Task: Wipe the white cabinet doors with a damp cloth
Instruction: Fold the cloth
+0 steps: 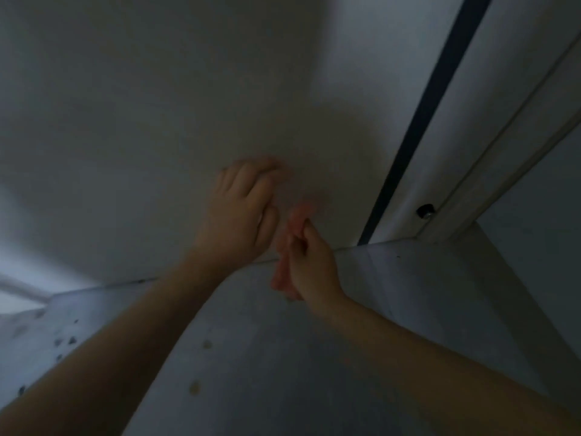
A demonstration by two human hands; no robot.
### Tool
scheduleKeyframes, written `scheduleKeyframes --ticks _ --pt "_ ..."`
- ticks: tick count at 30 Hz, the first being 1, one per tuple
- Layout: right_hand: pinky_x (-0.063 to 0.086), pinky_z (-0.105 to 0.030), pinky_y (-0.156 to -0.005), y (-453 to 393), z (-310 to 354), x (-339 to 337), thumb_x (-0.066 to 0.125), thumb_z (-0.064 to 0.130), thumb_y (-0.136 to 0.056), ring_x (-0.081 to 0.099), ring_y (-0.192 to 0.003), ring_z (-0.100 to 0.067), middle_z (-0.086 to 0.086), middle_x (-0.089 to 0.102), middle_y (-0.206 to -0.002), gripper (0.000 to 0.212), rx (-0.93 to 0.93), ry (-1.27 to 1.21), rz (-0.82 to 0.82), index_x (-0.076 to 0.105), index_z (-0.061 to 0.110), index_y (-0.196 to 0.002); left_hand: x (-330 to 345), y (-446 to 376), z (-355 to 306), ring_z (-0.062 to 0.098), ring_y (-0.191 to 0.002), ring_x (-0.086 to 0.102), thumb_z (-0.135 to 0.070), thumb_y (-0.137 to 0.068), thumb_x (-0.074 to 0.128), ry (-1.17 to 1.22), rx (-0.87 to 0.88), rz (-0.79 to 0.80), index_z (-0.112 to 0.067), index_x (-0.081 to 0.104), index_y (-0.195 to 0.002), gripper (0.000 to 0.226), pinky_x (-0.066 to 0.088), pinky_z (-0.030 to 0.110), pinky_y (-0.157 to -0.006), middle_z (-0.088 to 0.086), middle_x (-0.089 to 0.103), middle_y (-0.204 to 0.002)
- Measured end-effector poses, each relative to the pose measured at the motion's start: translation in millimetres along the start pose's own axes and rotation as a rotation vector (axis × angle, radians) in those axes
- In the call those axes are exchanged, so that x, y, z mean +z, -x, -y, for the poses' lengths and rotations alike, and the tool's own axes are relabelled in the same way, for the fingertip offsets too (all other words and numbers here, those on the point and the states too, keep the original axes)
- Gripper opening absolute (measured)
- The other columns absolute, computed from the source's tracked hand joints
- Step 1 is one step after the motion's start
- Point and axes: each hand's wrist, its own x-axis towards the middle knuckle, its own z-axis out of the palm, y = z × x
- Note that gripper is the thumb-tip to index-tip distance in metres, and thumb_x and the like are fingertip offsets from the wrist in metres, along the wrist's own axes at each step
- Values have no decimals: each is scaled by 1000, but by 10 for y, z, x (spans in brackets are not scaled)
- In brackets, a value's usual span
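Observation:
The white cabinet door (141, 121) fills the upper left of the dim, blurred view. My left hand (240, 212) lies against its lower part with fingers bent, fingertips on the surface; whether cloth is under it I cannot tell. Just to its right, my right hand (309, 262) grips a bunched pink cloth (290, 243), which hangs down past the door's bottom edge. Both forearms reach up from the bottom of the frame.
A dark vertical gap (421, 121) separates this door from a second white panel (490, 105) on the right. A small dark knob or screw (425, 210) sits near that panel's lower corner. Below the doors runs a pale surface (408, 309) with dark specks at left.

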Motion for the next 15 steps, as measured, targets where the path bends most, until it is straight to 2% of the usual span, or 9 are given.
scheduleKeyframes --ticks 2,3,6,8,9,11,12,13,15 --pt "36 0 -79 73 113 50 45 7 -98 56 -91 9 12 60 -106 38 -70 54 138 49 14 -136 -167 227 92 33 -102 54 -12 -87 40 27 -98 51 3 61 -115 38 44 40 -87 22 60 -112" --pt "35 0 -83 100 156 83 47 10 -98 54 -97 8 13 58 -109 38 -103 91 198 49 14 -136 -234 324 127 32 -101 56 -13 -88 38 55 -165 76 2 61 -116 39 45 37 -86 20 60 -112" --pt "36 1 -77 201 330 195 52 13 -96 55 -89 7 14 61 -102 33 -191 210 343 54 14 -129 -411 494 170 26 -106 58 -15 -94 36 196 -410 163 -6 57 -126 40 44 28 -89 13 57 -121" --pt "42 -4 -71 270 465 216 53 12 -96 59 -74 6 17 63 -88 28 -205 249 429 56 16 -123 -545 500 158 22 -116 54 -20 -99 37 329 -635 222 -13 53 -133 38 41 29 -99 9 56 -127" --pt "46 -9 -69 307 553 229 53 13 -96 61 -70 4 17 63 -85 26 -195 264 473 55 18 -121 -656 497 160 20 -116 55 -22 -102 39 437 -780 265 -17 53 -133 35 43 31 -99 7 58 -126" --pt "55 -22 -63 475 756 251 52 17 -96 67 -64 -5 11 67 -86 20 -127 271 564 52 25 -115 -954 544 74 17 -103 63 -27 -101 44 698 -1020 336 -19 60 -124 29 51 28 -86 4 67 -109" --pt "58 -27 -60 561 845 248 52 18 -96 68 -64 -10 9 67 -89 18 -100 269 602 50 29 -111 -1088 563 9 16 -92 67 -28 -99 47 777 -1063 351 -15 64 -115 26 53 26 -79 5 70 -98" --pt "59 -33 -58 696 978 268 54 18 -96 70 -65 -14 11 66 -93 18 -48 258 642 47 31 -106 -1288 612 -75 14 -83 67 -29 -98 51 806 -1101 366 -11 67 -106 25 53 25 -75 6 71 -90" --pt "59 -44 -58 943 1235 296 58 16 -93 70 -67 -20 15 61 -95 25 44 244 654 41 35 -94 -1668 684 -250 10 -76 66 -27 -94 58 799 -1200 340 -12 68 -92 19 53 23 -73 4 71 -84"
